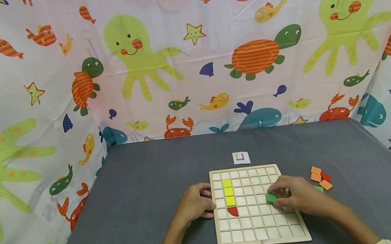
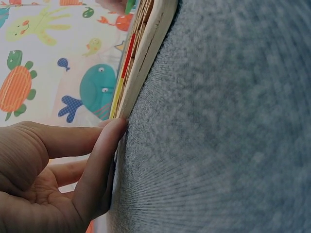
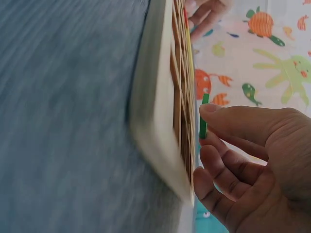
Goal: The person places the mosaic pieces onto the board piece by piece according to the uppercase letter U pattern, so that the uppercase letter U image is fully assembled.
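Observation:
A pale wooden grid board point(image 1: 264, 243) lies on the table. My left hand point(image 1: 193, 202) is beside its left edge, thumb and fingertips resting against the rim. In the right hand point(image 1: 297, 195), a small green tile point(image 1: 271, 198) is pinched between thumb and finger, over the right part of the grid. The right wrist view shows this green tile point(image 3: 204, 116) edge-on, with the other fingers loosely curled below. Yellow square tiles point(image 1: 228, 191) form a column in the board's left part, and a red rounded tile point(image 1: 233, 211) sits just below them.
Right of the board lie several orange tiles point(image 1: 316, 175), a red tile point(image 1: 326, 176) and a green tile point(image 1: 319, 188) partly behind the right hand. A small white pattern card point(image 1: 241, 158) lies beyond the board on the grey table point(image 1: 150, 175). A sea-animal curtain point(image 1: 171, 58) hangs behind.

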The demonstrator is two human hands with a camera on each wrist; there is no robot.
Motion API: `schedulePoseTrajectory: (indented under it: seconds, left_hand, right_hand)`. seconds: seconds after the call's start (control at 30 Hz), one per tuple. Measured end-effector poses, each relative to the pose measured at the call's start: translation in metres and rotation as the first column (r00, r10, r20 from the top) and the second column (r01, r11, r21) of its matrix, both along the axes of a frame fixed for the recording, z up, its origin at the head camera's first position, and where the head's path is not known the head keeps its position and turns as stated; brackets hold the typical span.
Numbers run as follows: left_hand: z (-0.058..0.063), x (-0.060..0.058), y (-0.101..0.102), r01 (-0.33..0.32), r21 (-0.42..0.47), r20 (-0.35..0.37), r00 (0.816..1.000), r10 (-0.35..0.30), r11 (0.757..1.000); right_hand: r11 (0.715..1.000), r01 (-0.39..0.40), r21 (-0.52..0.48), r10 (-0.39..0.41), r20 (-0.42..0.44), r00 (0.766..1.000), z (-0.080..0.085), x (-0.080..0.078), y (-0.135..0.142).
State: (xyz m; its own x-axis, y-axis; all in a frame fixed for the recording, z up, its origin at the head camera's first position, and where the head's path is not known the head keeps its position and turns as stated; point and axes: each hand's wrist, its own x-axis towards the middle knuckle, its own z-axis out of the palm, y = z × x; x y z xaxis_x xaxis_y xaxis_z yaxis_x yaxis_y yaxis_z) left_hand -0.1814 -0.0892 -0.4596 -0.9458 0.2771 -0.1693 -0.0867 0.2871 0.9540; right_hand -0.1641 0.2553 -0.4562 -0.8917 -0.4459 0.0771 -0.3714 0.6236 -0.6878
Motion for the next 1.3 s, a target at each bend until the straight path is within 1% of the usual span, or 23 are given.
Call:
schedulePoseTrajectory:
  seconds: [0.13,0.23,0.43,0.53,0.73,0.97,1.17,1.3]
  left_hand:
    - [0.000,0.000,0.000,0.000,-0.004,-0.001,1.000,0.000,1.000]
    - [-0.001,0.000,0.000,0.000,-0.009,0.002,1.000,0.000,1.000]
    - [-0.001,0.000,-0.001,-0.004,-0.012,0.003,1.000,0.004,1.000]
    - [-0.001,0.000,0.000,-0.004,-0.012,0.000,1.000,0.004,1.000]
    - [-0.001,0.001,-0.001,-0.001,0.003,-0.001,1.000,0.001,1.000]
    - [0.000,0.000,-0.001,-0.004,-0.005,-0.003,1.000,0.004,1.000]
    - [0.000,0.000,-0.001,0.004,-0.007,-0.003,1.000,-0.004,1.000]
    - [0.000,0.000,-0.001,0.005,-0.004,-0.004,1.000,-0.005,1.000]
  right_hand:
    - [1.000,-0.026,0.008,0.026,-0.014,1.000,0.001,-0.003,-0.011]
    - [0.999,-0.045,0.014,0.045,-0.004,0.999,0.002,-0.005,-0.019]
    - [0.995,-0.095,-0.012,0.095,0.014,0.995,0.003,-0.005,-0.034]
    - [0.994,-0.107,-0.008,0.107,0.032,0.994,0.004,-0.005,-0.041]
    - [0.991,-0.134,-0.026,0.135,0.045,0.990,0.005,-0.005,-0.050]
    - [0.986,-0.165,-0.036,0.166,0.027,0.986,0.005,-0.006,-0.059]
    - [0.984,-0.178,-0.013,0.178,0.024,0.984,0.004,-0.006,-0.066]
    - [0.980,-0.198,-0.017,0.199,0.032,0.980,0.004,-0.006,-0.070]
